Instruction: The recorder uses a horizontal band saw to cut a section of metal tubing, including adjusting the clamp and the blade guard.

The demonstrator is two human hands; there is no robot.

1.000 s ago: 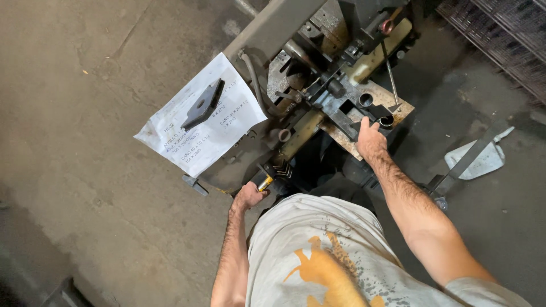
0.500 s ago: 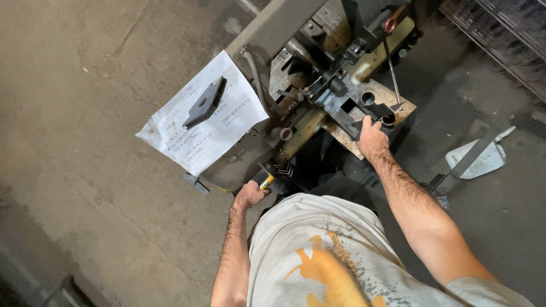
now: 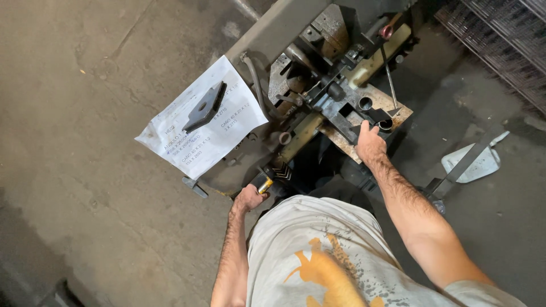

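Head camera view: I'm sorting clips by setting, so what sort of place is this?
Most likely a metalworking shop. A heavy steel machine stands on a stained concrete floor, a paper sheet is weighted by a cut metal plate, and both hands, left and right, are at the machine.

floor [image 3: 85, 170]: stained concrete, fills left and lower right
machine table [image 3: 284, 23]: grey metal, upper centre
on table: paper sheet [image 3: 187, 142], dark metal plate [image 3: 205, 108] on top
on floor: white scrap [image 3: 483, 165], right

The light over my work is dim and warm, brightest on the paper sheet [image 3: 200, 117] at center left. The lower left corner sinks into shadow. My shirt [image 3: 330, 256] at the bottom looks soft, slightly blurred.
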